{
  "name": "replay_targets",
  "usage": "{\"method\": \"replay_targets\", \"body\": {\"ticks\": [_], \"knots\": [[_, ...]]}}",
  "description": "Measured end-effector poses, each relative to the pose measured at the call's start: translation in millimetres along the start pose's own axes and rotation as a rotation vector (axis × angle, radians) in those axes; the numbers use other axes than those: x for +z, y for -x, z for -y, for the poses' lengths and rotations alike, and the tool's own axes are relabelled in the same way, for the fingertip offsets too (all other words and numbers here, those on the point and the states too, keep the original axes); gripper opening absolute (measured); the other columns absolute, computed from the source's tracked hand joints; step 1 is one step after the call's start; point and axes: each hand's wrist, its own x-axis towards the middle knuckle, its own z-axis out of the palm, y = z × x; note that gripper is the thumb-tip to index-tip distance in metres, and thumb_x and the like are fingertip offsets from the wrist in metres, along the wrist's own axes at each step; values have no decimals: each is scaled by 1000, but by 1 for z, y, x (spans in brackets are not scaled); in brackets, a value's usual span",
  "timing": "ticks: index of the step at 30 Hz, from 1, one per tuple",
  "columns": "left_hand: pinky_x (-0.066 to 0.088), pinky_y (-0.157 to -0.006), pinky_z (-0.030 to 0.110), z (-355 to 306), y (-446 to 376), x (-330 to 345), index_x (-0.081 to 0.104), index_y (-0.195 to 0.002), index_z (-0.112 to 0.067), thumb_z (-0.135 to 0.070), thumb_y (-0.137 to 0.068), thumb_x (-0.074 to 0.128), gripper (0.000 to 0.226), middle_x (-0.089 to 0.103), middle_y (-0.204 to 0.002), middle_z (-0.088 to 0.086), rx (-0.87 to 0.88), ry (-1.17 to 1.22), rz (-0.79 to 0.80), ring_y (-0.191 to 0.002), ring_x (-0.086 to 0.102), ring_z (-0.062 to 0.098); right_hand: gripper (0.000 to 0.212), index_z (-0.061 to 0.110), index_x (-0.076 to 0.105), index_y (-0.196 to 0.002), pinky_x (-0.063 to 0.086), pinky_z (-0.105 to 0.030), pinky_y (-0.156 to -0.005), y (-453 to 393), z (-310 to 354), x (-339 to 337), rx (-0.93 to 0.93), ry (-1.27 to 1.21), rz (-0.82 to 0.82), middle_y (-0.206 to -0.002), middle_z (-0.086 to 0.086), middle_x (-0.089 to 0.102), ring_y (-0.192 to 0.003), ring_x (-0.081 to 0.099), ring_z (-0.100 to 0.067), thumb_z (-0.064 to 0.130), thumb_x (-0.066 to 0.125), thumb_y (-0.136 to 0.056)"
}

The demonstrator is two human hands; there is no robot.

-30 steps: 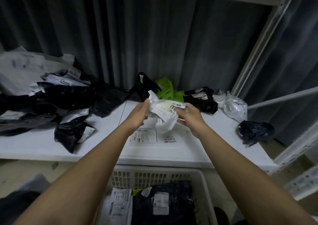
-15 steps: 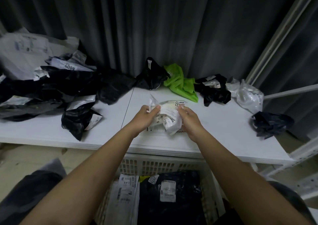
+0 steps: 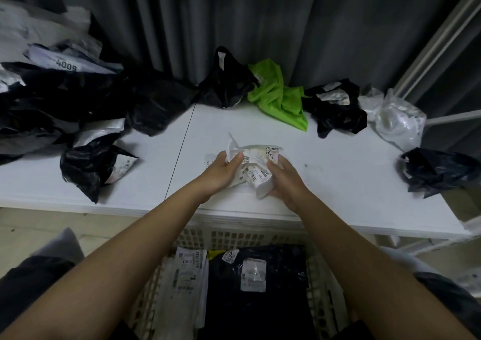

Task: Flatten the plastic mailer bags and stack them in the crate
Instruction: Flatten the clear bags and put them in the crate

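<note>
A crumpled white mailer (image 3: pixel 253 166), not yet flat, sits near the surface's (image 3: pixel 338 183) front edge, pinched between the left hand (image 3: pixel 221 169) and right hand (image 3: pixel 285 175). Several flattened bags lie in the crate (image 3: pixel 316 282) below; many crumpled ones remain along the back edge.

"4009" on a white label (image 3: pixel 66 64) (far left pile).

dim, flat light | soft blur (worst top-left) | wide-angle edge bending
</note>
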Motion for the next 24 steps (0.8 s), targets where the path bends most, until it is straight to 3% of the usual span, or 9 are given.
{"method": "replay_targets", "body": {"ticks": [2,6,10,14,17,19,22,24], "knots": [[41,-106,39,6,-3,0,37,-135,-17,-52,-96,40,52,51,-134,-1,-14,40,5,-120,52,16,54,19,42,-142,52,-46,-92,-5,-4,-2,1,-48,-7,-137,-3,54,-111,61,-21,34,59,-93],[48,-97,37,18,-8,0,38,-137,-16,-48,-96,46,52,58,-127,7,-39,113,-44,-111,59,20,83,24,47,-138,51,-50,-94,-11,-13,-9,43,-132,54,-132,-2,59,-112,63,-22,54,75,-66],[39,-108,40,18,-11,-1,25,-147,-20,-53,-89,54,73,52,-127,-2,-46,116,-102,-121,50,17,45,18,56,-128,54,-45,-88,-8,-13,-9,-32,-176,110,-119,-5,67,-108,65,-23,26,70,-87],[44,-103,38,19,-12,-7,29,-144,-22,-33,-82,72,76,60,-113,0,-32,275,-175,-111,59,19,46,9,57,-128,54,-47,-88,4,-3,-7,-10,-335,281,-122,-14,65,-111,63,-30,14,67,-84],[48,-94,44,19,-12,-16,47,-130,-21,-20,-84,71,52,63,-113,10,-22,380,-227,-100,64,24,52,14,55,-130,55,-42,-89,9,2,-9,72,-296,358,-125,-11,64,-112,63,-28,19,68,-79],[53,-89,45,17,-10,-23,55,-122,-16,-14,-87,67,37,65,-100,8,20,366,-216,-89,66,22,47,18,58,-125,52,-41,-94,11,7,-13,97,-223,352,-120,-6,66,-110,64,-25,36,64,-82],[54,-63,24,13,-8,-29,58,-118,-12,-8,-91,62,28,65,-87,1,84,289,-154,-72,67,10,49,14,64,-115,54,-36,-83,7,17,-21,124,-181,234,-112,-6,66,-102,65,-21,53,52,-89],[51,-58,17,11,-8,-30,59,-116,-11,-6,-91,60,26,65,-84,-1,104,264,-126,-68,66,5,37,13,66,-111,54,-31,-76,6,20,-23,108,-52,209,-107,-6,68,-92,66,-16,44,57,-92]]}}
